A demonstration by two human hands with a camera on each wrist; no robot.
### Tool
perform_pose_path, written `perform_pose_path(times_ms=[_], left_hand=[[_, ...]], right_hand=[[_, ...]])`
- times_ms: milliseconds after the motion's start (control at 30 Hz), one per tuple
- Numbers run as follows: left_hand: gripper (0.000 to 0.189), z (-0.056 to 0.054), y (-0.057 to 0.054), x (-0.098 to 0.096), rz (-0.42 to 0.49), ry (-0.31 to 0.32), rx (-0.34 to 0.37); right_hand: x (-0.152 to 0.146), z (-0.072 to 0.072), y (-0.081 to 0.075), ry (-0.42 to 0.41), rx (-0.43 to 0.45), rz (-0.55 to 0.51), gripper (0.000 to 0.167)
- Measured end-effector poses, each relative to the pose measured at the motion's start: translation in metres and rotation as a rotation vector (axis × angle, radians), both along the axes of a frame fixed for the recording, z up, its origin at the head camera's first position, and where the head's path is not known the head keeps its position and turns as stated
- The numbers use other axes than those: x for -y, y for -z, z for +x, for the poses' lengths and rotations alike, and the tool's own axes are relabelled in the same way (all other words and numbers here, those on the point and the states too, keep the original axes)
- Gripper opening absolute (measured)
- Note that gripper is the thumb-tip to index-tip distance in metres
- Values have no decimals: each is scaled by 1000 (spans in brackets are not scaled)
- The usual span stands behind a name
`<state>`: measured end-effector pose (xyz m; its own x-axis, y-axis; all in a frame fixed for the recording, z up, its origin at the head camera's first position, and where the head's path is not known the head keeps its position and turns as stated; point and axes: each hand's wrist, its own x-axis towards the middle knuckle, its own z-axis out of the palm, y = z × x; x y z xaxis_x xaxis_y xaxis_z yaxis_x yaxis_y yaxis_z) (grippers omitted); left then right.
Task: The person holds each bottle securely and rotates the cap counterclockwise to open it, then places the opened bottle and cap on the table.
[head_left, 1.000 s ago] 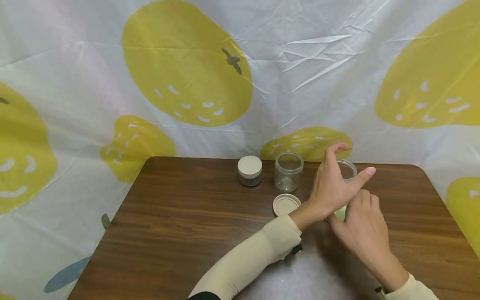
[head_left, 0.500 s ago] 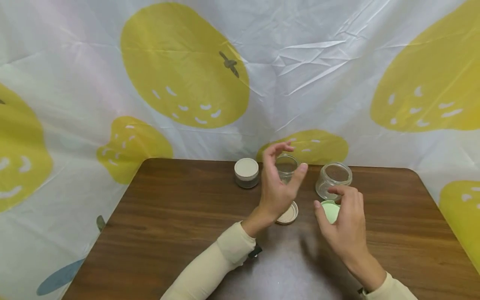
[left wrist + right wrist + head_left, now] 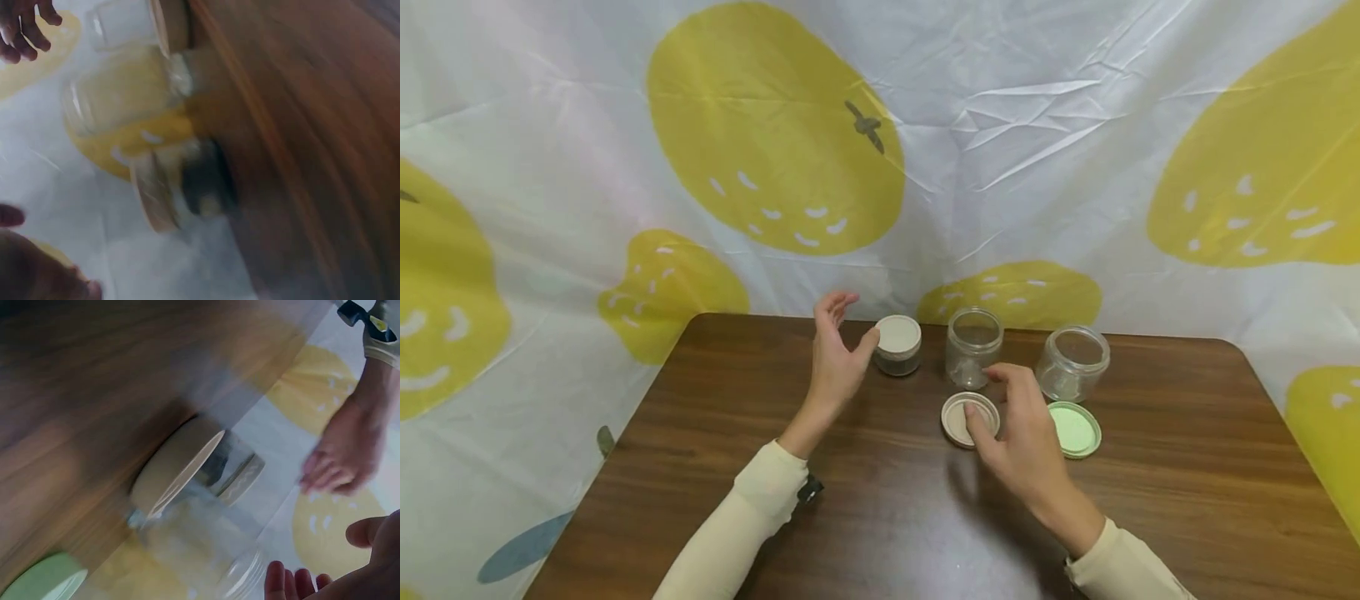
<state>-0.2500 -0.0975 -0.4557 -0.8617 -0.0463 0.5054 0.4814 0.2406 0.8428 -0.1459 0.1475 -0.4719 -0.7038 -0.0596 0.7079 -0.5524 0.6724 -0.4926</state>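
My left hand [image 3: 837, 358] is beside a small clear jar with a white lid [image 3: 898, 335], thumb near its edge and fingers spread. The right wrist view shows dark contents in that jar. My right hand [image 3: 1026, 446] hovers with fingers loosely bent, its thumb overlapping a beige lid [image 3: 955, 417] in the head view. Right of that hand lies a pale green lid [image 3: 1077, 431]. Behind the lids stand two uncapped clear jars, a taller jar [image 3: 973, 343] in the middle and a wider jar [image 3: 1073, 367] at right. Neither hand holds anything.
The jars and lids stand on a brown wood-grain table [image 3: 760, 400], the jars near its back edge. A white cloth [image 3: 1015, 167] printed with yellow fruit hangs right behind it.
My left hand has swung from the right jar across to the lidded jar at left. My right hand has left the green lid and moved left toward the beige lid.
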Motion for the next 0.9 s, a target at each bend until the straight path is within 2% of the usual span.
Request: perform_pose_path(times_ms=[133, 200, 367, 567, 800, 900], left_hand=[[76, -9, 12, 14, -140, 72, 234], [83, -13, 19, 18, -208, 101, 327], [100, -24, 33, 18, -314, 118, 465], [106, -35, 42, 12, -372, 116, 533], [109, -40, 48, 8, -411, 153, 530], [101, -42, 50, 8, -438, 175, 538]], right_hand=[[18, -10, 1, -42, 81, 33, 48], [28, -15, 1, -60, 139, 39, 50], [53, -31, 3, -86, 279, 7, 56], [78, -53, 9, -67, 355, -32, 60], [95, -72, 13, -4, 401, -83, 68], [100, -81, 17, 13, 403, -113, 72]])
